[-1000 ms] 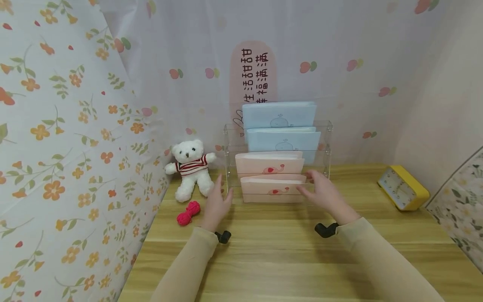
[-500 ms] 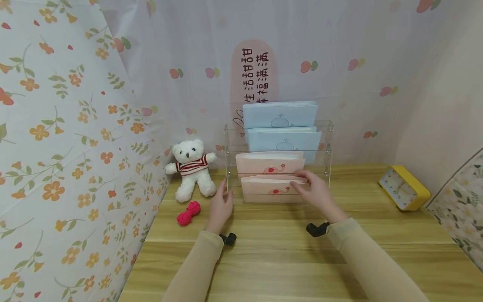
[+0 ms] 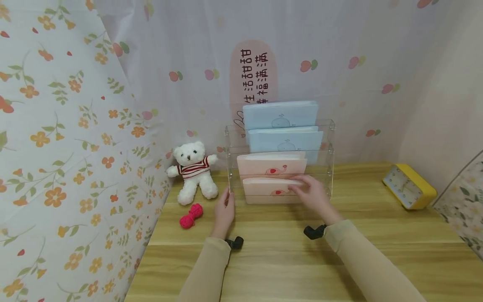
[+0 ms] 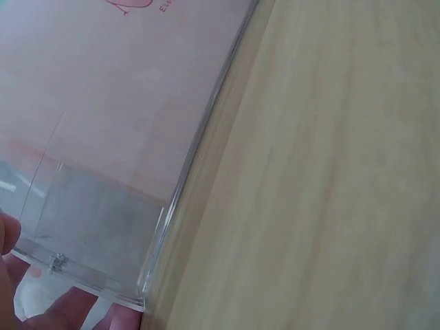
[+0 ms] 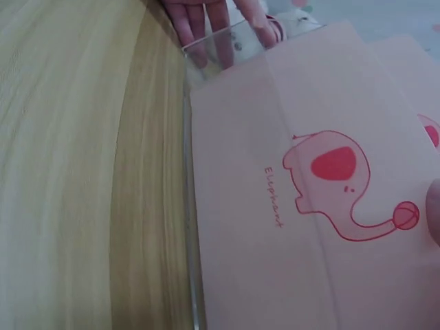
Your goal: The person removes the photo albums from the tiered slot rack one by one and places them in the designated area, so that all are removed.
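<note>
A clear acrylic tiered rack (image 3: pixel 331 158) stands at the back of the table. Two pale pink folders fill its lower tiers: the front one (image 3: pixel 260 193) and one behind it (image 3: pixel 256 165). Both carry a red elephant drawing. My right hand (image 3: pixel 315 197) pinches the front folder near its top right corner, thumb on the cover, fingers at the top edge. Low at the rack's left end, my left hand (image 3: pixel 224 212) grips the side, with the fingers curled round the clear end panel (image 4: pixel 103 227). The elephant drawing (image 5: pixel 333 179) fills the right wrist view.
Two light blue whale folders, one upper (image 3: pixel 279 115) and one lower (image 3: pixel 277 140), sit in the higher tiers. Left of the rack are a white teddy bear (image 3: pixel 194 167) and a pink yarn bundle (image 3: pixel 191 216). A yellow clock (image 3: pixel 415 184) lies at the right.
My right hand has shifted left from the folder's side onto its top right corner. My left hand has come in to the rack's left end. The folders have stayed in their tiers.
</note>
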`<state>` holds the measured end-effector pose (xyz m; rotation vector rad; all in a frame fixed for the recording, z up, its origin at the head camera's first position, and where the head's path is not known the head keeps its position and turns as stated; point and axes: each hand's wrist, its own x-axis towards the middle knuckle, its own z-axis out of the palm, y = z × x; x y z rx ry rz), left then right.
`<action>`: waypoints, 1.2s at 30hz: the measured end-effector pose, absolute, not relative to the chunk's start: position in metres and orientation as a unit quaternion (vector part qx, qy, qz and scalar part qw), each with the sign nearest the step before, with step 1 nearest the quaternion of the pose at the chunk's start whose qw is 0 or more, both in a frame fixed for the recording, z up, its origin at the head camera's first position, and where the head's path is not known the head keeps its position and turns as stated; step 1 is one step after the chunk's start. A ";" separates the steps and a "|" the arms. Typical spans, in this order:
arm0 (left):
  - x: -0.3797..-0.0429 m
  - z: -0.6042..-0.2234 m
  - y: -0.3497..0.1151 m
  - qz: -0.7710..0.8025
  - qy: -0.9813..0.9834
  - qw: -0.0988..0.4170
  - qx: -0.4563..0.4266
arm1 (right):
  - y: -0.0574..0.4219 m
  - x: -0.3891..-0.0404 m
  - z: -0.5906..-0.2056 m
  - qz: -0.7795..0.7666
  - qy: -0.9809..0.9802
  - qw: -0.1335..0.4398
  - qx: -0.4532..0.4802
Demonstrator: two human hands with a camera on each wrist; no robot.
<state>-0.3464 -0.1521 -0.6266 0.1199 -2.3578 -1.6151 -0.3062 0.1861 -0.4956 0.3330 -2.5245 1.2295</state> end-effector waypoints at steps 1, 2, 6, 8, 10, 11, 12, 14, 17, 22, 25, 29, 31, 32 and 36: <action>-0.346 -0.627 -0.152 -0.561 -0.815 0.139 0.046 | 0.185 -0.306 -0.496 0.434 -0.879 0.160 0.112; -0.346 -0.628 -0.152 -0.561 -0.814 0.139 0.049 | 0.185 -0.306 -0.497 0.439 -0.877 0.163 0.107; -0.344 -0.627 -0.152 -0.554 -0.820 0.142 0.044 | 0.183 -0.305 -0.501 0.453 -0.872 0.164 0.080; -0.343 -0.627 -0.152 -0.551 -0.822 0.142 0.035 | 0.182 -0.305 -0.502 0.462 -0.869 0.166 0.067; -0.342 -0.626 -0.152 -0.547 -0.824 0.143 0.030 | 0.181 -0.306 -0.502 0.469 -0.865 0.169 0.058; -0.342 -0.626 -0.152 -0.545 -0.825 0.143 0.029 | 0.181 -0.306 -0.503 0.472 -0.863 0.172 0.055; -0.341 -0.626 -0.152 -0.545 -0.826 0.144 0.029 | 0.180 -0.307 -0.503 0.474 -0.861 0.176 0.054; -0.340 -0.626 -0.152 -0.542 -0.827 0.145 0.030 | 0.179 -0.307 -0.502 0.481 -0.856 0.183 0.050; -0.338 -0.625 -0.151 -0.542 -0.827 0.145 0.025 | 0.178 -0.306 -0.499 0.493 -0.846 0.200 0.041; -0.339 -0.622 -0.150 -0.551 -0.824 0.132 0.025 | 0.177 -0.301 -0.486 0.516 -0.817 0.253 0.045; -0.340 -0.621 -0.150 -0.555 -0.822 0.126 0.023 | 0.177 -0.297 -0.477 0.518 -0.800 0.297 0.061; -0.341 -0.619 -0.151 -0.556 -0.822 0.117 0.026 | 0.177 -0.288 -0.466 0.531 -0.777 0.330 0.076; -0.342 -0.621 -0.151 -0.554 -0.823 0.120 0.024 | 0.176 -0.281 -0.462 0.536 -0.774 0.329 0.076; -0.343 -0.623 -0.152 -0.553 -0.823 0.124 0.023 | 0.176 -0.277 -0.461 0.538 -0.774 0.325 0.075; -0.343 -0.628 -0.153 -0.544 -0.827 0.144 0.017 | 0.176 -0.264 -0.466 0.511 -0.798 0.307 0.085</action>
